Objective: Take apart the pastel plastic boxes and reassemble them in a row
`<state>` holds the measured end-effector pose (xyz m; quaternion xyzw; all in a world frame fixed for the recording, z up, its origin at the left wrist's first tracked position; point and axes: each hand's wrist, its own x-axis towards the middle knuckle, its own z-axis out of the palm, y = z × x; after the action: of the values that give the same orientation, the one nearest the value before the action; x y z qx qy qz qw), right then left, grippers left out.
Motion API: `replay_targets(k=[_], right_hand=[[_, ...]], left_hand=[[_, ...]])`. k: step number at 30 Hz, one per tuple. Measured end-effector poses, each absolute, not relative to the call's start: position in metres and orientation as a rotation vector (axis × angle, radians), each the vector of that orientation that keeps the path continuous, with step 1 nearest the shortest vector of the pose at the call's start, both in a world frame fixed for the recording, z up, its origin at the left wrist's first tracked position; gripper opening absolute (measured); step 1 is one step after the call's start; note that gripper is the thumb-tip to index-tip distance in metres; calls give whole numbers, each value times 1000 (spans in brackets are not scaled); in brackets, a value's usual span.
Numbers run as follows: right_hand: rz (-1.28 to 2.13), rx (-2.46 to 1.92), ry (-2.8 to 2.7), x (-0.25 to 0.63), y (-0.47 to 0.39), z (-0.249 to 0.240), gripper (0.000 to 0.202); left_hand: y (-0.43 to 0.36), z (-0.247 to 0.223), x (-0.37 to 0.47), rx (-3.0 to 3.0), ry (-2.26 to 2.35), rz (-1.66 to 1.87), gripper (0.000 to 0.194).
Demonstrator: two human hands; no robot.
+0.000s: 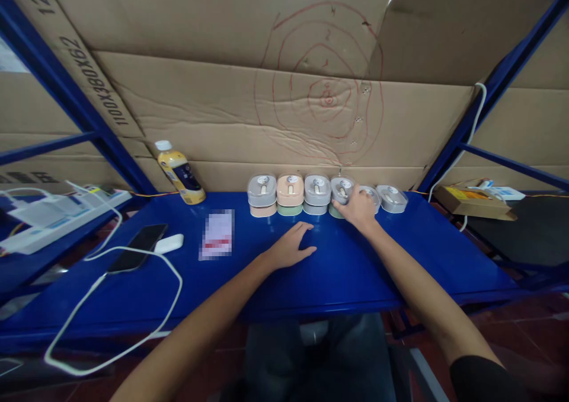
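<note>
A row of small lidded boxes stands along the back of the blue table [338,283]. From the left come a grey box [262,190] on a pinkish one, a peach box [290,191] on a green one [290,209], and a grey pair [317,191]. My right hand [359,207] reaches over the fourth stack, its fingers round the side of the upper box [341,188]. Partly behind that hand is another box, with a single grey box [392,198] at the row's right end. My left hand [293,246] rests over the table before the stacks, fingers apart, holding nothing.
On the left are a yellow bottle [181,174], a blurred-out card [217,235], a phone [138,248] with a white cable [178,295], and a white case [169,243]. A power strip [66,221] lies far left, an open carton [473,202] at right. Cardboard [200,111] stands behind.
</note>
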<state>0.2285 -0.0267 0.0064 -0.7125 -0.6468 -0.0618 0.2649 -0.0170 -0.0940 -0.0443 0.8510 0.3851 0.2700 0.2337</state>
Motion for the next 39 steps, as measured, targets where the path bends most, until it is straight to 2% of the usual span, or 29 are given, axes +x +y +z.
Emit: replay_targets(k=[4,8,13,16,19,23,29,33,39], right_hand=[[-170,-1892,-1703,238,-24,5,83],[-97,-1774,-1611,267,-44,18,89],[252,-1265,-1954,300,-98,22,79],[477,-1058,-2244,298,-124,5,86],[550,-988,-2380,287,-135,-18,97],[567,-970,-2437,278,-130,-30,105],[437,-999,-2486,260,-119,-17,115],[265,-1013,-2455,234,-110,-16,100],[326,-954,-2211,245,-92,-20,75]], left_hand=[[-95,-44,-17,2342,1069,723,52],[-95,-43,-17,2294,1078,797,56],[-92,-41,-18,2014,943,980,90],[-92,-40,-18,1906,765,982,105],[-95,-41,-18,1914,691,869,114],[-98,-40,-17,2098,810,765,115],[-99,-39,-15,2204,966,793,110],[-99,-41,-15,2199,1003,819,110],[-95,-44,-19,2217,1015,885,109]])
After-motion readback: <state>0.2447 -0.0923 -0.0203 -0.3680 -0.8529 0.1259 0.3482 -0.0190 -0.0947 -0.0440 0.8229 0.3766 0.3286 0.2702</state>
